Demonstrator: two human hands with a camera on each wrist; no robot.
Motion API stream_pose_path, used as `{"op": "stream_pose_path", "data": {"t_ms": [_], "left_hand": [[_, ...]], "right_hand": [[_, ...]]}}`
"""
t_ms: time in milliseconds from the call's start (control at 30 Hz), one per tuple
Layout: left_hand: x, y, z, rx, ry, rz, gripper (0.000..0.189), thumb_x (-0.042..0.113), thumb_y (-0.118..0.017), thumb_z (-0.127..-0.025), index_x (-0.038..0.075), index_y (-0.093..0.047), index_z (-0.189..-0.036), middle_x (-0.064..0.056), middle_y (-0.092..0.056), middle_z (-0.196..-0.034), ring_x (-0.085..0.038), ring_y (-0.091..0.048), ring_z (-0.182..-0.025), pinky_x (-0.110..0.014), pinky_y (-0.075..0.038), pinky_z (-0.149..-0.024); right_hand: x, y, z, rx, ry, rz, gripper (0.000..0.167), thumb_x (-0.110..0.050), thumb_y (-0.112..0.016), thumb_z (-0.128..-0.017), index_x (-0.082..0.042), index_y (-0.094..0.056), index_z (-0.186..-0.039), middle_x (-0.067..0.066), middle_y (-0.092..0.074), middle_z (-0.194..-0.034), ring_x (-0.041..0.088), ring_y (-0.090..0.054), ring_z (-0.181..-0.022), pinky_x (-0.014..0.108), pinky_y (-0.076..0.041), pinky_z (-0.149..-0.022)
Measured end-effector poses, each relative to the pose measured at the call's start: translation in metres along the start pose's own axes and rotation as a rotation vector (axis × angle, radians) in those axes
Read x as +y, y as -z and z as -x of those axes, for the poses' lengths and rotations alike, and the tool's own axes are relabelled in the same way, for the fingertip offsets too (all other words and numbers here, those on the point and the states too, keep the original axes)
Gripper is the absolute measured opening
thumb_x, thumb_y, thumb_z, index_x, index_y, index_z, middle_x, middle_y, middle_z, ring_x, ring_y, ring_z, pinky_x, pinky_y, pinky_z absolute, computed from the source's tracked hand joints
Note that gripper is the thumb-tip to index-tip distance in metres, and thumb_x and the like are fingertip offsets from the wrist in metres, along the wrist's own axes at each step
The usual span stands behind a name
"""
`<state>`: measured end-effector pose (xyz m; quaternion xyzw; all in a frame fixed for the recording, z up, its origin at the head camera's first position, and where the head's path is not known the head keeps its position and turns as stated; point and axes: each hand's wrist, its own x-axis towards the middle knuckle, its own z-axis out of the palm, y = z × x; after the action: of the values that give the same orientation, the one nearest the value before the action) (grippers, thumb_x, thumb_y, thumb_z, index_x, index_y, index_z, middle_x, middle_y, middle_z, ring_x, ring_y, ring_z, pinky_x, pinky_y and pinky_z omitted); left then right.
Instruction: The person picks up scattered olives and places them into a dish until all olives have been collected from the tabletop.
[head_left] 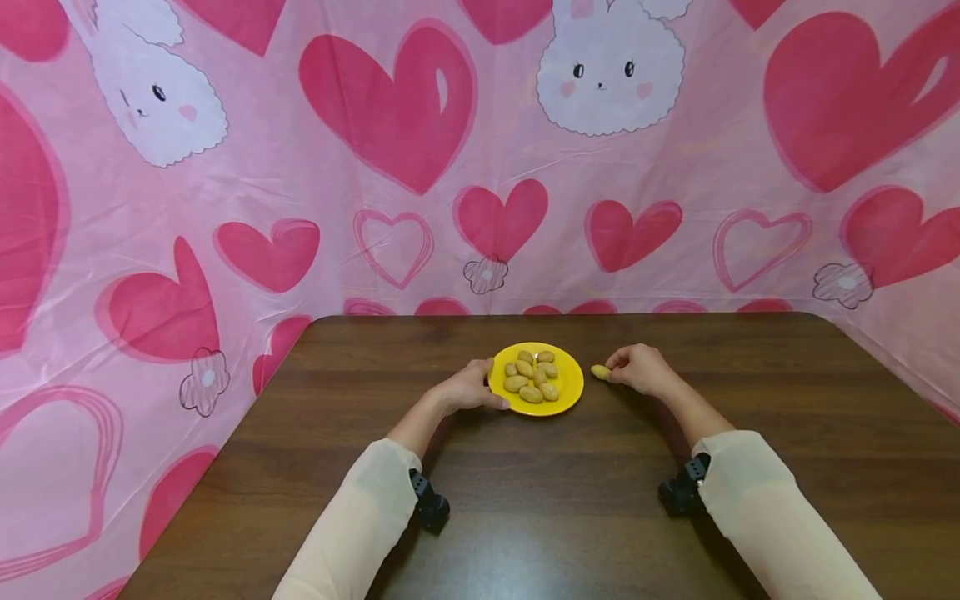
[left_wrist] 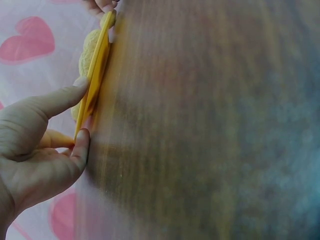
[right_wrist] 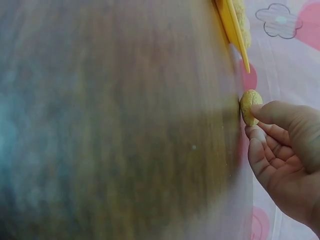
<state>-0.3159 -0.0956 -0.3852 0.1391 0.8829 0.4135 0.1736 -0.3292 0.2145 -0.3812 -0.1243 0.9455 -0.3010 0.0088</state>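
A round yellow plate (head_left: 572,392) lies on the table with several tan, oval, rough-shelled nuts (head_left: 530,394) spread over it. My left hand (head_left: 467,388) grips the plate's left rim; in the left wrist view the thumb (left_wrist: 70,95) lies on the upper face, with fingers around the edge from below. Just right of the plate, my right hand (head_left: 643,369) pinches a single rough-shelled nut (right_wrist: 249,102) between thumb and fingertips. That nut is apart from the plate and low over the tabletop.
The dark brown wooden table (head_left: 525,517) stretches around both arms. Behind it hangs a pink cloth (head_left: 510,158) with hearts and rabbit faces, meeting the table's far edge. A black wrist camera (head_left: 431,504) sits at the left sleeve, another black camera (head_left: 681,492) at the right.
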Motion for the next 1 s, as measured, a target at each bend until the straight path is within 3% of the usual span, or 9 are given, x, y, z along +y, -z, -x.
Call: {"op": "stream_pose_path", "data": {"t_ms": [500, 1000], "left_hand": [[0.0002, 0.0000, -0.0002, -0.003, 0.009, -0.006, 0.088, 0.016, -0.076, -0.076, 0.000, -0.023, -0.145, -0.016, -0.025, -0.145, -0.027, -0.029, -0.128, -0.040, -0.020, -0.109], [0.0007, 0.0000, 0.0005, 0.001, 0.017, -0.001, 0.090, 0.017, -0.076, -0.076, -0.001, -0.022, -0.145, -0.017, -0.024, -0.146, -0.028, -0.028, -0.129, -0.040, -0.018, -0.109]], "right_hand": [[-0.0015, -0.0005, 0.0013, 0.059, 0.003, -0.005, 0.015, -0.014, -0.068, -0.081, 0.000, -0.068, -0.084, 0.001, -0.061, -0.067, 0.015, -0.051, -0.060, 0.027, -0.043, -0.054], [-0.0035, 0.0015, 0.0014, 0.130, 0.013, -0.035, 0.017, -0.015, -0.069, -0.082, 0.001, -0.068, -0.087, 0.009, -0.065, -0.079, 0.022, -0.052, -0.071, 0.027, -0.044, -0.062]]}}
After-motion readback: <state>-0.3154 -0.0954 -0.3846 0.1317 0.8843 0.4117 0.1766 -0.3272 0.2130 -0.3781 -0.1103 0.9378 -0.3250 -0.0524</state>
